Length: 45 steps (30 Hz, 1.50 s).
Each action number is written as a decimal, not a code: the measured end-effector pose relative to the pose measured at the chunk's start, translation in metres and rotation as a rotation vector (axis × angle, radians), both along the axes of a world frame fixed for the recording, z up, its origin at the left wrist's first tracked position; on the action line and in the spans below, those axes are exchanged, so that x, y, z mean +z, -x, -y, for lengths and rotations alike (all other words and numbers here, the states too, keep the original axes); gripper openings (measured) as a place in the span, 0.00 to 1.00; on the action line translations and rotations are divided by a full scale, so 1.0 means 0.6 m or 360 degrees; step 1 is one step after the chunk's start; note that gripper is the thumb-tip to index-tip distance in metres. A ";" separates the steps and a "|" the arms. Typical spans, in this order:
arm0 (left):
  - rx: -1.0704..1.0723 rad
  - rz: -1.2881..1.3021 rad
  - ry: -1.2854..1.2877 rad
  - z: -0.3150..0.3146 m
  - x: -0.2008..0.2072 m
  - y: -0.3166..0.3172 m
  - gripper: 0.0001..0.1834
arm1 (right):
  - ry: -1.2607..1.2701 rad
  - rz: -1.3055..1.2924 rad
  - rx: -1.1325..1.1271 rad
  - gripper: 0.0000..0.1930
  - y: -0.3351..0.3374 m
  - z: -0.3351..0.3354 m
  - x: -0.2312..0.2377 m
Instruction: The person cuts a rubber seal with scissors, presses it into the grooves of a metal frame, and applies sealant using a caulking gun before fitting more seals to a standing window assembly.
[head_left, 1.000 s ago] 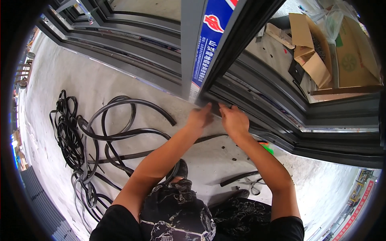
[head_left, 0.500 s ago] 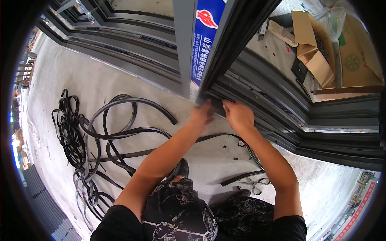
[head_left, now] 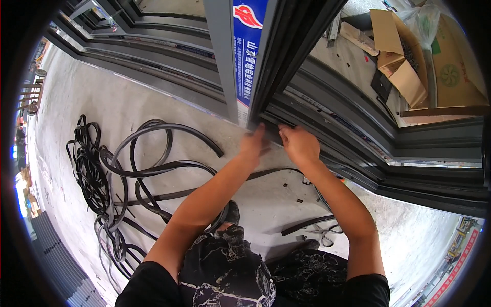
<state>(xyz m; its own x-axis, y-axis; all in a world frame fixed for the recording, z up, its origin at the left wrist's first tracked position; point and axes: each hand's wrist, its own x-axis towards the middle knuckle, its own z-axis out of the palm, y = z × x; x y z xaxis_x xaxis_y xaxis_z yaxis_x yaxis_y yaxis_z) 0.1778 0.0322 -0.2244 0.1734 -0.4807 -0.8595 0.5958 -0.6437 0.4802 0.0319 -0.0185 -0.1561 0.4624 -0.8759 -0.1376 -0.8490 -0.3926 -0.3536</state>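
Observation:
A dark grey metal window or door frame [head_left: 434,148] stands before me, with black seals along its grooves. My right hand [head_left: 300,147] is at the inner edge of its lower rail near the corner, thumb and fingers pinched together. Whatever they pinch is too small or hidden. My left hand [head_left: 252,146] is just left of it, beside the foot of the upright that carries a blue label [head_left: 247,56]. Motion smears its fingers. Behind my arms, a thin black strip [head_left: 279,171] runs over the floor.
Black rubber-like strips [head_left: 194,133] lie looped on the floor at left, beside a tangled bundle [head_left: 87,174]. A short black strip [head_left: 307,224] lies near my right forearm. Beyond the frame stands an open cardboard box [head_left: 452,66]. My shoe [head_left: 232,212] is below my left forearm.
The upright and its label sit slightly further left in view. Both hands have shifted a little left, still at the frame's corner; my left hand is blurred in both frames.

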 end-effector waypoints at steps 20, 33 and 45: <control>-0.0037 -0.0020 0.0019 -0.001 -0.016 -0.004 0.20 | 0.0258 -0.0082 0.0093 0.19 0.002 -0.018 -0.034; -0.0185 -0.0019 0.0091 0.001 -0.018 -0.027 0.23 | 0.0073 -0.0042 0.0190 0.22 0.001 0.004 -0.039; -0.0163 -0.0021 0.0147 -0.001 -0.028 -0.011 0.21 | 0.0015 0.0005 0.0127 0.23 -0.013 -0.005 -0.068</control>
